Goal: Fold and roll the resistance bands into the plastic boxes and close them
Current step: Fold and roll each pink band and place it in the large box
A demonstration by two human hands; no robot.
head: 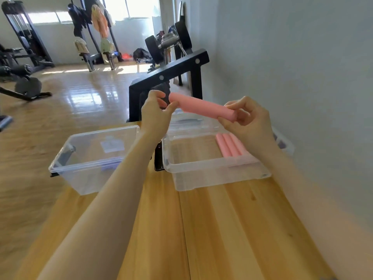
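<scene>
Keep pink roll (201, 107) tight, level over right box (218, 174): left hand (154, 116) pinching far-left end, right hand (249, 120) pinching right end. Lower beside 3 stored rolls (230, 145) without loosening.

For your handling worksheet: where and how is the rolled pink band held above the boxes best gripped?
Grip the pink roll at its two ends, one of the hands from each side. It is a long, loose cylinder lying roughly level, so end pinches probably stop it unrolling.
</scene>
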